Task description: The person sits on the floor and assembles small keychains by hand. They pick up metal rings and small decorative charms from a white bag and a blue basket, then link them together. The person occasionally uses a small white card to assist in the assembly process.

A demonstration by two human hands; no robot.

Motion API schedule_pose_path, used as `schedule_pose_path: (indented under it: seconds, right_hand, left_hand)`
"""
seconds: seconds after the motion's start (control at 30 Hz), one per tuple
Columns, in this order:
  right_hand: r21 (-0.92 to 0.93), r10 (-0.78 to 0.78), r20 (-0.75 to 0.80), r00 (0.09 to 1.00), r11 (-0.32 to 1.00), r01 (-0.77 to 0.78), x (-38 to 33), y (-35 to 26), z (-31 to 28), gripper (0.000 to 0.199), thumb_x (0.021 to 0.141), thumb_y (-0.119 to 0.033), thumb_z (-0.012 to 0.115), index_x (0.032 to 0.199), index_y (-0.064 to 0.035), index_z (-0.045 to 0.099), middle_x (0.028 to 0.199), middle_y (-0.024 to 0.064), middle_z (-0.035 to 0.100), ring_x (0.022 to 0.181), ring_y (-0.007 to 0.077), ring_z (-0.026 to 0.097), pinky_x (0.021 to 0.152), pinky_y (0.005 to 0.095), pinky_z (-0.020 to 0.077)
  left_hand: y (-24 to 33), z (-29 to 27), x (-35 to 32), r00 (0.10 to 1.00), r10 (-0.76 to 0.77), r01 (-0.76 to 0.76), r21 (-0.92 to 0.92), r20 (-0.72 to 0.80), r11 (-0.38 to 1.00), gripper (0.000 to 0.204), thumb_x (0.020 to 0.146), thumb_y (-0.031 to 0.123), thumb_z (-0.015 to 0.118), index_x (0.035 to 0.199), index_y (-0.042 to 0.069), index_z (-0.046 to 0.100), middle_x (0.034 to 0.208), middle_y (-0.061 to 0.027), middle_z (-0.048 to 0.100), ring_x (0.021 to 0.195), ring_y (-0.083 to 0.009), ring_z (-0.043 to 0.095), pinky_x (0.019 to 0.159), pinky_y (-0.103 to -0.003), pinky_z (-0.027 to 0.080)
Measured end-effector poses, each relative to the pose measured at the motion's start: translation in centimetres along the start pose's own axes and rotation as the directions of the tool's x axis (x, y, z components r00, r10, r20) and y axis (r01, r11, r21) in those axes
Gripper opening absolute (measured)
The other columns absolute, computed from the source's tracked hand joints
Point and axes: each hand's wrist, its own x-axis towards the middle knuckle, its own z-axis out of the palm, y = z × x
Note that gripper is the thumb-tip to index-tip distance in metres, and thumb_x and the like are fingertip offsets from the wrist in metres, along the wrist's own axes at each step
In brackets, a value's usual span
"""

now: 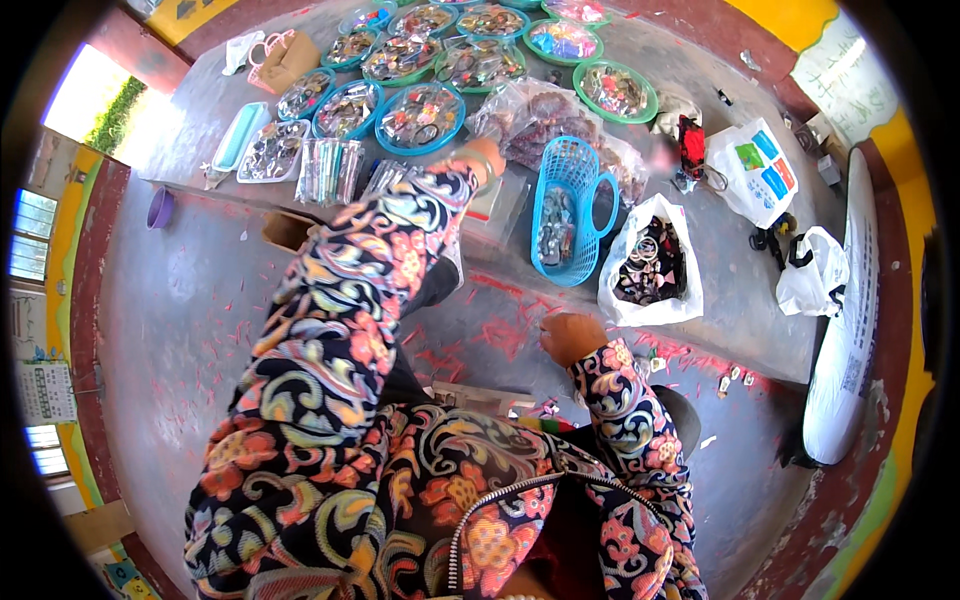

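My left arm stretches forward over the raised grey platform, its hand (484,157) beside clear plastic bags (545,115) of small brownish pieces. Its fingers are largely hidden, so I cannot tell whether they hold anything. In front of my lap, my right hand (572,338) is curled closed with its back showing; whatever may be in it is out of sight. Between the two hands stands a blue plastic basket (567,205) with small clear packets inside. Right of it, a white plastic bag (653,262) gapes over dark bands and rings. A flat clear packet (497,205) lies below my left hand.
Round baskets (421,118) of small goods crowd the platform's far side. Bundled pen-like sticks (330,170) and a white tray (273,150) lie left. More white bags (752,172) sit right, near a long silvery-white package (846,340). Red scraps litter the floor (500,335).
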Motion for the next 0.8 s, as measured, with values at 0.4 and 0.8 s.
schedule_pose_path:
  seconds: [0.4,0.8]
  right_hand:
    - [0.034,-0.061,0.021,0.998,0.998,0.061,1.5,-1.6,-1.0,0.023,0.078,-0.028,0.052,0.088,-0.0081,0.059,0.083,0.0151,0.060,0.078,0.0325,0.058,0.067,0.0425,0.0466]
    - [0.142,-0.129,-0.038,0.991,0.981,0.133,2.4,-1.6,-0.5,0.021,0.075,-0.024,0.057,0.087,-0.0080,0.057,0.075,0.0150,0.058,0.072,0.0336,0.057,0.062,0.0427,0.0462]
  left_hand:
    - [-4.6,12.5,-2.1,0.920,-0.377,0.346,-0.228,-0.110,0.910,0.027,0.074,0.020,0.060,0.092,0.000,0.056,0.099,-0.0208,0.058,0.092,-0.0330,0.058,0.077,-0.040,0.048]
    - [-5.5,15.9,0.6,0.843,-0.530,0.492,-0.266,-0.091,0.829,0.027,0.080,0.015,0.048,0.104,0.002,0.046,0.103,-0.0233,0.052,0.100,-0.0380,0.049,0.082,-0.042,0.044]
